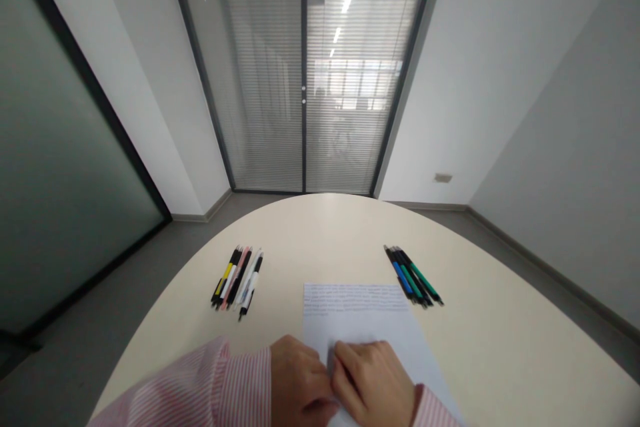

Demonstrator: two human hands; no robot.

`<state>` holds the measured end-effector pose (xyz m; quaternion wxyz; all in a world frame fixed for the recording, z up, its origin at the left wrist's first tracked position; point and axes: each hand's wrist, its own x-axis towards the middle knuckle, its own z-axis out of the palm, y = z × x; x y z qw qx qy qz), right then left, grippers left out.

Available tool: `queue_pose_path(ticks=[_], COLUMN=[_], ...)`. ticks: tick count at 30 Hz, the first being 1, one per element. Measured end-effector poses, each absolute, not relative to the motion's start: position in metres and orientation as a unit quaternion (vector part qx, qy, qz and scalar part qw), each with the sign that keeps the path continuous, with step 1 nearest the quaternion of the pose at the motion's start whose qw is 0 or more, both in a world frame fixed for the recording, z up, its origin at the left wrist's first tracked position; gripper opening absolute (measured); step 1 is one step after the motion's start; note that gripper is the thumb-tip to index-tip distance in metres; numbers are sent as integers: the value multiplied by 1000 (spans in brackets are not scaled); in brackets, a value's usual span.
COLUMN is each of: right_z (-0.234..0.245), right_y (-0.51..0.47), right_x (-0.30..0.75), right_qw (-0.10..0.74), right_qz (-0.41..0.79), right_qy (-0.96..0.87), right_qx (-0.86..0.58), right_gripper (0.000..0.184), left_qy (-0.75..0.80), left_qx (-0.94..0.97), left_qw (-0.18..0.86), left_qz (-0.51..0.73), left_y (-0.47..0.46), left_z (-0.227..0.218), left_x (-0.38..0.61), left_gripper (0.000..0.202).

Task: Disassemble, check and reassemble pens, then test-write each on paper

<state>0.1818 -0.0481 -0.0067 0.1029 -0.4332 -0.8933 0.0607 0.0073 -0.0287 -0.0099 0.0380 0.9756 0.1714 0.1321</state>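
Note:
My left hand (300, 380) rests at the near left edge of a white sheet of paper (360, 327), its fingers curled in. Close beside it, my right hand (370, 377) lies on the sheet, knuckles up and fingers folded under. The hands touch or nearly touch; no object shows in either, though the palms are hidden. Several lines of small handwriting run across the top of the paper. Its lower part is covered by my hands and the right striped sleeve (435, 407).
To the left on the round cream table (325, 233) lies a row of several pens (237, 280) in yellow, pink, black and white. Several blue, green and black pens (413, 277) lie beyond the paper's upper right corner. A glass partition with blinds (270, 80) stands behind the table.

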Motion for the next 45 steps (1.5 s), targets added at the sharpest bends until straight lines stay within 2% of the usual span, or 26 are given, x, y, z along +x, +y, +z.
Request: queue_pose_path(ticks=[11,14,18,24,34,45], right_z=[-10,-10,-9,-8,-8,-8], right_y=[-41,-39,-39,-38,-38,-39], right_x=[187,187,187,185,186,184], right_qw=[122,110,102,104,99,102], right_qz=[58,73,73,70,72,80], right_qy=[-887,-886,-882,-881,-881,-873], right_qx=[-441,-445,-454,-456,-456,-470], right_gripper=[21,21,23,25,25,24], left_qy=[174,249,423,604,652,654], left_qx=[971,945,867,783,751,739], left_qw=[2,-4,-47,-123,-84,19], left_qz=[164,213,258,83,54,160], left_y=[-24,-18,4,43,49,43], left_z=[-2,-1,5,10,10,20], left_x=[5,6,-8,-57,-62,-54], left_gripper=[29,33,34,22,15,33])
